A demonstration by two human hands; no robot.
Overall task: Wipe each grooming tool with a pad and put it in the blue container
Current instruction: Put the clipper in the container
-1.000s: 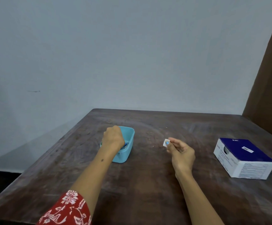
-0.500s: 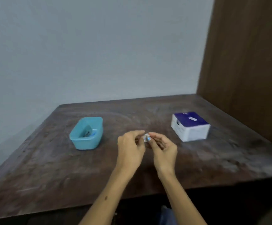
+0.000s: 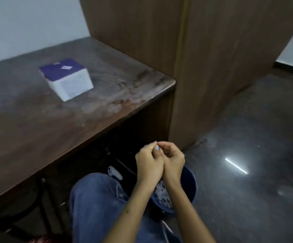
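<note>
White-and-blue scrap — the pad (image 3: 157, 147) — sits pinched between the fingertips of both hands, held in the air off the table's near right corner, over the bin. Only a sliver of it shows between the fingers.

Left hand (image 3: 149, 163): fingers curled, tips closed on the pad's left side. Right hand (image 3: 172, 161): fingers curled in, tips meeting the pad from the right. The two hands touch along their inner edges; wrists close together.

Directly below the hands: a dark blue bin (image 3: 188, 186) on the floor, with pale crumpled scraps (image 3: 162, 193) in it.

Left of the bin — a knee in blue jeans (image 3: 96, 199).

Table (image 3: 37, 123): dark brown wood, worn surface, upper left of the view. On it stands a box (image 3: 67, 78), purple top, white sides, blurred; print unreadable.

Brown wood panel (image 3: 212, 58) rises behind the table's right end. Floor (image 3: 256, 137) dark, glossy, with a bright streak of reflected light.

The blue container and the grooming tools are out of frame.
</note>
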